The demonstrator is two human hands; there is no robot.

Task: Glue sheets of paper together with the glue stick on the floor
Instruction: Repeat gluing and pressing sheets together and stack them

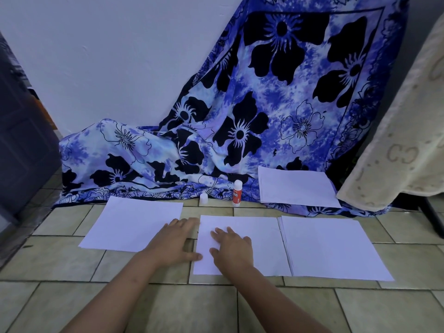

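a big blue floral cloth (pixel 264 104) hangs down the wall and spills onto the tiled floor (pixel 72 260), with a cream blanket (pixel 396 140) draped at the right edge. on the tiles nearest the person lie three lots of white paper in a row. the right-hand stack (pixel 334 246) shows several edges fanned along its left side. the middle sheet (pixel 262 241) touches or slightly overlaps that stack. the left sheet (pixel 129 224) sits apart across a strip of bare tile. another stack (pixel 298 186) rests further back on the hem of the cloth.

both hands are flat with the fingers straight, close together but not touching, and neither grips anything. the right hand (pixel 231 248) presses palm-down on the left part of the middle sheet. the left hand (pixel 173 243) lies on the tile just beside it, fingertips and thumb meeting that sheet's left edge. it looks like a smoothing or squaring-up step, though i cannot tell whether glue is already on the paper.

the glue stick (pixel 237 193) stands upright at the cloth's edge, well behind the middle sheet. its small white cap (pixel 204 198) stands separately to its left.

what could go wrong:
- pushing sideways with the left fingers could skew or buckle the thin sheet, giving a crooked or wrinkled joint.
- a sheet nudged into the fanned stack could pick up the wrong page.
- reaching forward over the paper could knock the tall, narrow stick over onto the cloth.
- left uncapped, the stick could dry out.
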